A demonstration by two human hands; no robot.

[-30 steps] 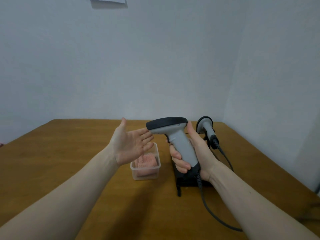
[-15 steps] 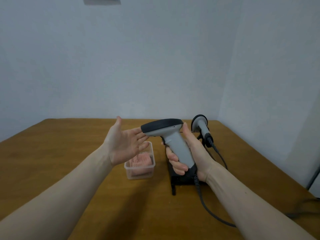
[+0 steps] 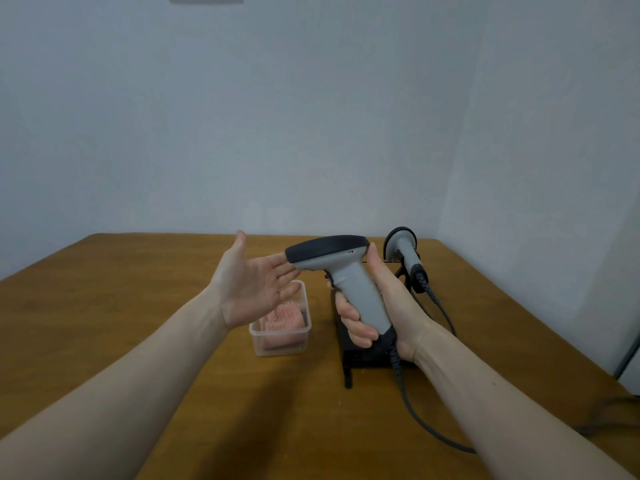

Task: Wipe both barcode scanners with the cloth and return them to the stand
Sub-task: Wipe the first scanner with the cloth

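My right hand [image 3: 377,306] grips the handle of a grey barcode scanner [image 3: 349,275] with a black head, held upright above the table. My left hand [image 3: 249,282] is open, palm up, its fingertips touching the front of the scanner's head. A second grey scanner [image 3: 403,249] sits on the black stand [image 3: 363,355] behind my right hand. A pink cloth [image 3: 280,318] lies inside a clear plastic tub [image 3: 280,342] on the table below my left hand.
The wooden table [image 3: 138,306] meets white walls at the back and right. Grey coiled cables [image 3: 415,420] run from the scanners across the table toward its right edge. Another dark cable [image 3: 606,417] lies at the far right.
Both hands and the scanner keep nearly the same pose; the view has shifted slightly, so the objects sit a little left and higher in the frame.
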